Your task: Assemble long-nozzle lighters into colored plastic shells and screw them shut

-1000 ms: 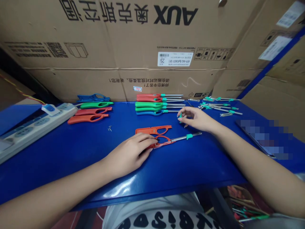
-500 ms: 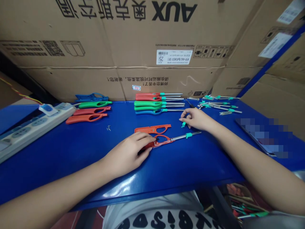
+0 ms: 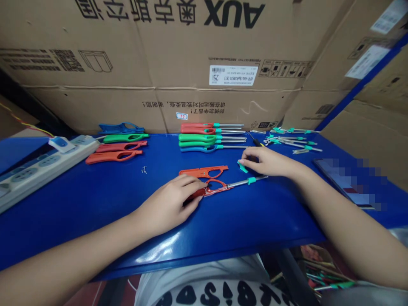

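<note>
My left hand (image 3: 175,202) is closed around the handle end of an open orange lighter half (image 3: 217,186). Thin wires show inside that half, and a metal tube with a green collar (image 3: 251,180) sticks out of its right end. Just behind it the matching orange lighter shell (image 3: 204,171) lies flat on the blue table (image 3: 242,221). My right hand (image 3: 267,160) pinches a small green plastic piece (image 3: 242,167) between thumb and fingertip, above the metal tube. The parts under my left fingers are hidden.
Lighter shells (image 3: 114,157) lie at the back left beside a power strip (image 3: 47,165), with small screws (image 3: 144,170) nearer. Lighters with tubes (image 3: 197,140) are lined up at the back, then a screwdriver (image 3: 256,140) and loose tubes (image 3: 296,140). A phone (image 3: 344,182) lies right.
My right hand has come slightly down toward the tube, and the green piece has shifted a little left and shows more fully. My left hand holds its place on the lighter half.
</note>
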### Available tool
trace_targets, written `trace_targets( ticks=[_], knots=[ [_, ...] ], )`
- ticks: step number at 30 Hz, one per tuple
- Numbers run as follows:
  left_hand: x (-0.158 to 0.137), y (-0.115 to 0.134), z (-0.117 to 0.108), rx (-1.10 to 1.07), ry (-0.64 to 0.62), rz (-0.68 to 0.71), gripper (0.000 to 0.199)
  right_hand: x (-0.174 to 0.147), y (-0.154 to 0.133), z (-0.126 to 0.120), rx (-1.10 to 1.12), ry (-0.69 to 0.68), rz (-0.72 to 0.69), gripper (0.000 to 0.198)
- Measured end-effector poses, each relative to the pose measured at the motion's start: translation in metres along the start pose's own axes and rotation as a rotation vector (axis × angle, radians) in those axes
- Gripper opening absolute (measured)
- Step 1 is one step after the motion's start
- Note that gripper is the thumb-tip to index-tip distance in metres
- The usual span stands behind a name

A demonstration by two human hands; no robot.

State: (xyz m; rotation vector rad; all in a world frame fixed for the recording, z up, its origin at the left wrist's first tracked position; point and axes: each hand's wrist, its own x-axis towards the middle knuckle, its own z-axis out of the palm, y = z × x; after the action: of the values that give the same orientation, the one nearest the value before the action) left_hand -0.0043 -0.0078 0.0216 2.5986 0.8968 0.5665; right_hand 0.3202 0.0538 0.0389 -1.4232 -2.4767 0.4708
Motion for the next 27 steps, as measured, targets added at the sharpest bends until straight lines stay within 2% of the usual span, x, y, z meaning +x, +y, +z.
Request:
trace_targets(
  ticks=[3, 7, 9, 14, 20, 23, 27],
  knots=[
    [0.0, 0.0, 0.0, 0.009, 0.011, 0.008, 0.028, 0.005, 0.004, 0.008, -0.055, 0.015, -0.036, 0.036],
    [0.0, 0.0, 0.001, 0.007, 0.023, 0.011, 0.031, 0.005, 0.003, 0.007, -0.13, 0.066, 0.104, 0.028],
    [0.0, 0.0, 0.001, -0.006, 0.026, -0.003, 0.032, 0.001, 0.002, 0.001, -0.126, 0.066, 0.113, 0.03],
    [0.0, 0.0, 0.0, -0.041, 0.04, -0.072, 0.032, -0.006, -0.002, -0.007, -0.018, -0.1, -0.032, 0.031],
    [0.002, 0.005, -0.007, -0.059, 0.013, -0.125, 0.027, -0.002, -0.029, 0.011, 0.184, 0.076, -0.286, 0.019],
    [0.003, 0.007, -0.007, -0.056, 0.016, -0.125, 0.025, -0.002, -0.045, 0.026, 0.221, 0.045, -0.368, 0.012],
    [0.002, 0.007, -0.006, -0.055, 0.011, -0.15, 0.026, -0.002, -0.056, 0.039, 0.209, -0.002, -0.387, 0.011]
  ],
)
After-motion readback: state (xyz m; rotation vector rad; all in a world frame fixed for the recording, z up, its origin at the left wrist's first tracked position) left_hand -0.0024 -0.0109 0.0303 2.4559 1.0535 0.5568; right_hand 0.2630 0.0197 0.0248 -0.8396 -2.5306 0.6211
